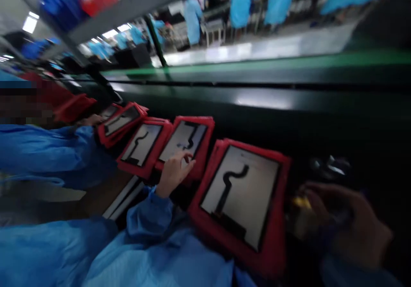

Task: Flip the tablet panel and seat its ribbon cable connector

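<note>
red trays (244, 201) crowd the near edge, dark conveyor belt (289, 103) behind lies open

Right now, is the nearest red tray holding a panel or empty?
Holding one: the nearest red tray has a pale panel with a black cable lying flat in it.

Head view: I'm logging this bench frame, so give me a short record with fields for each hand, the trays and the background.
left hand: fingertips resting on the panel in the third red tray
right hand: blurred, at a small yellowish part; grip unclear
nearest tray: red, holds a pale panel with a black flex strip
tray row: four red trays along a dark bench
background: people in blue coats
</note>
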Demonstrator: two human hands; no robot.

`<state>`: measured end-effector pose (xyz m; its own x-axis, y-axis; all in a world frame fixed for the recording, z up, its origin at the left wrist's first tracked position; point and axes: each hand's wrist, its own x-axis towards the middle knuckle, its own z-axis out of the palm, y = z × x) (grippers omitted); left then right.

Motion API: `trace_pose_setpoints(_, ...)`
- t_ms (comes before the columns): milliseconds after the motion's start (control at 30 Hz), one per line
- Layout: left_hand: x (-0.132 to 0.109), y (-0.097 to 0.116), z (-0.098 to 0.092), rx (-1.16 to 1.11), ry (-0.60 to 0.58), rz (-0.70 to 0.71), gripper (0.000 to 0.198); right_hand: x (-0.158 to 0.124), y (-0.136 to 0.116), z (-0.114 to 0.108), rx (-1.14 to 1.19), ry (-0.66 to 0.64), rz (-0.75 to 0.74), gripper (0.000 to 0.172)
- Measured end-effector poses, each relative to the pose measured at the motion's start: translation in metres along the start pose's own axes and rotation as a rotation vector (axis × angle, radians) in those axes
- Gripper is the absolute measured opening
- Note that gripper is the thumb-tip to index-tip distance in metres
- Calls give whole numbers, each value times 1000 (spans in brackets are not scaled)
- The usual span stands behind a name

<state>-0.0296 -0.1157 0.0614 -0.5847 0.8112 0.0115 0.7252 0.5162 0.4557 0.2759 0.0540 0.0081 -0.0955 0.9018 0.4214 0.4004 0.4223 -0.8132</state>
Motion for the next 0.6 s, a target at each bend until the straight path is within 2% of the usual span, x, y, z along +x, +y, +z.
trace_pose_setpoints(67, 2, 22, 3, -75, -90, 176, 17, -10, -9, -12, -47, 211, -140, 43)
trace_pose_setpoints(133, 11, 40, 10, -116, -165, 326, 17, -19, -29, -17, 55, 359, -132, 46)
trace_pose_setpoints(167, 19, 47, 15, -135, -186, 389, 17, -25, -40, -16, 148, 367, -117, 45)
trace_pose_setpoints(233, 35, 61, 30, -183, -191, 494, 16, -41, -62, -12, 292, 242, -58, 35)
trace_pose_setpoints(333, 61, 75, 59, -210, -141, 584, 17, -70, -83, 1, 351, -191, 76, 17)
trace_pose_setpoints(400, 71, 80, 77, -195, -153, 619, 21, -87, -88, 15, 372, -412, 175, 28)
trace_pose_setpoints(467, 74, 82, 90, -181, -186, 638, 22, -99, -89, 30, 392, -464, 260, 35)
trace_pose_setpoints(600, 69, 80, 97, -162, -210, 643, 20, -111, -86, 53, 276, -380, 317, 36)
